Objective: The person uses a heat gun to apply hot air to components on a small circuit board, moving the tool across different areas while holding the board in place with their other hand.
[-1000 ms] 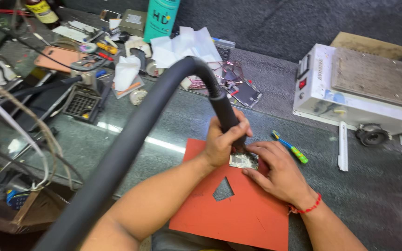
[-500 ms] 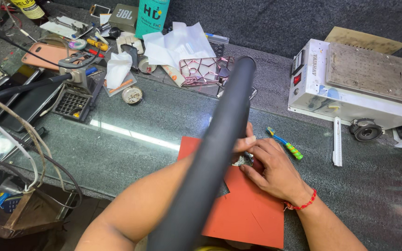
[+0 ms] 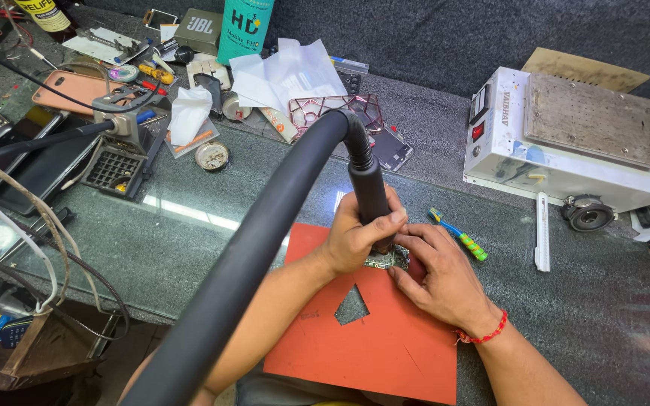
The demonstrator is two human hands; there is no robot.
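Observation:
My left hand (image 3: 359, 237) grips the black handle of a hot-air tool (image 3: 369, 189), its nozzle pointing down at a small circuit board (image 3: 387, 260). A thick black hose (image 3: 265, 248) runs from the handle toward the camera. My right hand (image 3: 438, 274), with a red bracelet at the wrist, rests on the orange mat (image 3: 385, 346) and holds the board's right edge with its fingertips. The board lies near the mat's top edge. A house-shaped hole (image 3: 352, 307) is cut in the mat.
A white heating-plate machine (image 3: 566, 143) stands at the right, with a white strip (image 3: 542, 233) and a blue-green-yellow tool (image 3: 459, 235) beside the mat. Tissues, a teal bottle (image 3: 244, 26), phone parts and a soldering stand (image 3: 118, 150) crowd the back left. Cables hang at the left.
The hose swung from across the middle of the view to the left, uncovering the tool handle. Both hands stay at the board; the view has shifted slightly.

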